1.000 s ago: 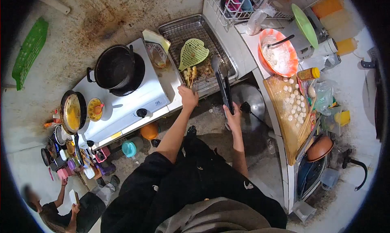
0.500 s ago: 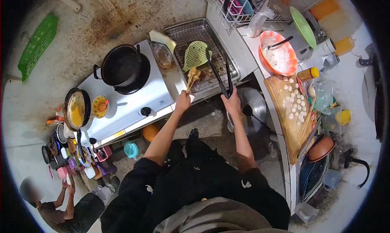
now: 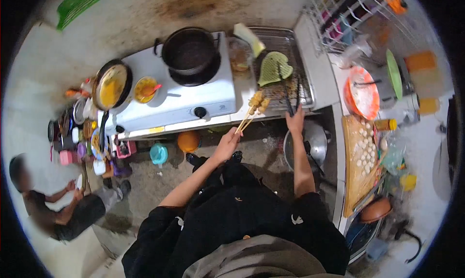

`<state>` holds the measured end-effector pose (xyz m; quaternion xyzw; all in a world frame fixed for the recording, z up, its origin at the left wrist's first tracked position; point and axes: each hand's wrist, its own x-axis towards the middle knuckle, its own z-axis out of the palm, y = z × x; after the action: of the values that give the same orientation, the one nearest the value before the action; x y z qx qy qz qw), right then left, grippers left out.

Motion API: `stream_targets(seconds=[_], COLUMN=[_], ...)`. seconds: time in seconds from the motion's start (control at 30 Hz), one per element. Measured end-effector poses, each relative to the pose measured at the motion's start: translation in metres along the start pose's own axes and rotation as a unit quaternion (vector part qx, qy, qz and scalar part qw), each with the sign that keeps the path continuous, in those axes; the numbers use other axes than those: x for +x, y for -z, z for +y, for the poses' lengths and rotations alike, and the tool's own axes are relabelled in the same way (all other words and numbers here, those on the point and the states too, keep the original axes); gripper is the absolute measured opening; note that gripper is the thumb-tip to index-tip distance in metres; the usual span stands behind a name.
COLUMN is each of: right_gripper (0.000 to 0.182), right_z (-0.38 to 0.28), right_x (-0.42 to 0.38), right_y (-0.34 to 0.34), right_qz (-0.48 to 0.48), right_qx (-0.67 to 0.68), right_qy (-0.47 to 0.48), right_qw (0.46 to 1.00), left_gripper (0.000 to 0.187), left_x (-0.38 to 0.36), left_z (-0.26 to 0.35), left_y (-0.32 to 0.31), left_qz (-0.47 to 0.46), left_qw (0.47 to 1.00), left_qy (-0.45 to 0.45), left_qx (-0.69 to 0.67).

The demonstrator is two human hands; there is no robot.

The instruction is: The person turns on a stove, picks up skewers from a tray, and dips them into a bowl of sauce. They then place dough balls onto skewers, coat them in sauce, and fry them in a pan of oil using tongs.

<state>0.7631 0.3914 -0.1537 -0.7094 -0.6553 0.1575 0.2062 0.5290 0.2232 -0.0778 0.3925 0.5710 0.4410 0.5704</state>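
My left hand (image 3: 227, 145) is closed round the lower ends of several thin skewers (image 3: 247, 121). Small golden-brown balls of food sit on their upper ends, above the counter's front edge. My right hand (image 3: 294, 120) grips the handle end of black tongs (image 3: 286, 94) at the front of a metal tray (image 3: 311, 96) with a wire rack. The arms of the tongs reach back over the rack. A pale green slotted strainer (image 3: 274, 69) rests on the rack, near the tongs' tips.
Left of the tray, a white stove (image 3: 169, 101) carries a black wok (image 3: 189, 50), a yellow bowl (image 3: 145, 89) and a frying pan (image 3: 112, 86). To the right are an orange bowl (image 3: 362, 91) and a board (image 3: 356, 181) with white dough balls. A seated person (image 3: 63, 205) is at lower left.
The view has shifted left. My left hand has brought the skewers away from the tray towards the stove side. My right hand has moved forward with the tongs, which now lie lower over the rack.
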Motion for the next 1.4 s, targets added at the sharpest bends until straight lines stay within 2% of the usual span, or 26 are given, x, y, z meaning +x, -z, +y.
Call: stream_targets(seconds=[0.07, 0.13, 0.2, 0.23, 0.3, 0.33, 0.37, 0.43, 0.47, 0.53, 0.57, 0.63, 0.73, 0.8, 0.83, 0.87, 0.93, 1.0, 1.13, 1.23, 1.27, 1.33, 1.37, 1.4], right_gripper=[0.071, 0.06, 0.042, 0.025, 0.015, 0.015, 0.018, 0.031, 0.031, 0.034, 0.034, 0.036, 0.036, 0.035, 0.035, 0.035, 0.035, 0.036, 0.035, 0.035, 0.035, 0.034, 0.034, 0.034], right_z=[-0.005, -0.038, -0.058, -0.07, -0.094, -0.107, -0.106, -0.135, -0.152, -0.181, -0.195, -0.221, -0.239, -0.248, -0.252, -0.255, -0.26, -0.266, -0.267, -0.265, -0.266, -0.272, -0.275, -0.279], right_x=[-0.006, -0.024, -0.05, -0.066, -0.109, -0.134, -0.153, -0.19, -0.206, -0.227, -0.23, -0.235, -0.249, -0.261, -0.267, -0.27, -0.275, -0.285, -0.296, -0.303, -0.305, -0.303, -0.3, -0.298], right_y=[0.004, 0.026, 0.035, 0.041, 0.045, 0.046, 0.03, 0.026, 0.023, 0.017, 0.016, 0.016, 0.022, 0.025, 0.027, 0.032, 0.043, 0.045, 0.046, 0.044, 0.044, 0.043, 0.04, 0.037], right_qz=[0.033, 0.112, 0.171, 0.108, -0.04, -0.127, -0.195, -0.345, -0.348, -0.388, -0.392, -0.462, -0.505, -0.502, -0.499, -0.498, -0.587, -0.576, -0.594, -0.607, -0.608, -0.598, -0.592, -0.587], right_qx=[-0.067, -0.091, 0.002, 0.133, 0.248, 0.247, 0.3, 0.338, 0.336, 0.442, 0.44, 0.473, 0.488, 0.484, 0.482, 0.481, 0.434, 0.44, 0.418, 0.387, 0.367, 0.371, 0.373, 0.373], right_qy=[0.01, 0.004, 0.093, 0.131, 0.112, 0.102, 0.152, 0.167, 0.169, 0.105, 0.107, 0.146, 0.105, 0.106, 0.104, 0.105, 0.051, 0.054, 0.041, 0.041, 0.05, 0.07, 0.099, 0.128], right_qw=[0.997, 0.989, 0.981, 0.977, 0.962, 0.955, 0.921, 0.859, 0.859, 0.802, 0.801, 0.736, 0.703, 0.709, 0.713, 0.714, 0.681, 0.687, 0.686, 0.693, 0.702, 0.707, 0.707, 0.707], left_gripper=[0.021, 0.022, 0.023, 0.023, 0.023, 0.023, 0.024, 0.026, 0.026, 0.027, 0.023, 0.019, 0.022, 0.025, 0.025, 0.025, 0.026, 0.028, 0.032, 0.038, 0.038, 0.037, 0.033, 0.033], left_x=[-0.018, -0.034, -0.049, -0.055, -0.066, -0.072, -0.077, -0.089, -0.095, -0.109, -0.119, -0.134, -0.152, -0.166, -0.173, -0.179, -0.187, -0.193, -0.2, -0.208, -0.209, -0.211, -0.211, -0.211], left_z=[0.002, 0.004, -0.003, -0.004, -0.008, -0.011, -0.014, -0.016, -0.016, -0.011, -0.003, 0.005, 0.012, 0.015, 0.015, 0.016, 0.013, 0.005, -0.012, -0.015, -0.013, -0.011, -0.008, -0.004], left_y=[0.008, 0.016, 0.023, 0.026, 0.032, 0.034, 0.036, 0.043, 0.047, 0.055, 0.058, 0.067, 0.082, 0.091, 0.095, 0.099, 0.106, 0.114, 0.125, 0.133, 0.134, 0.135, 0.136, 0.137], left_qz=[0.029, 0.046, 0.07, 0.076, 0.08, 0.087, 0.093, 0.1, 0.096, 0.095, 0.089, 0.082, 0.078, 0.001, 0.0, -0.015, -0.034, -0.102, -0.136, -0.198, -0.202, -0.135, -0.084, -0.087], left_qw=[0.999, 0.998, 0.997, 0.997, 0.994, 0.993, 0.99, 0.986, 0.985, 0.983, 0.982, 0.979, 0.978, 0.963, 0.963, 0.976, 0.985, 0.98, 0.98, 0.976, 0.975, 0.987, 0.99, 0.99], left_qy=[0.003, -0.029, -0.016, -0.022, -0.023, -0.022, -0.031, -0.041, -0.049, -0.058, -0.05, -0.04, -0.026, 0.011, 0.011, -0.007, -0.025, -0.044, -0.054, -0.052, -0.053, -0.057, -0.114, -0.113], left_qx=[-0.018, 0.01, 0.014, -0.009, -0.069, -0.072, -0.097, -0.125, -0.133, -0.143, -0.162, -0.18, -0.191, -0.268, -0.269, -0.218, -0.166, -0.162, -0.137, -0.078, -0.077, -0.061, -0.014, -0.013])
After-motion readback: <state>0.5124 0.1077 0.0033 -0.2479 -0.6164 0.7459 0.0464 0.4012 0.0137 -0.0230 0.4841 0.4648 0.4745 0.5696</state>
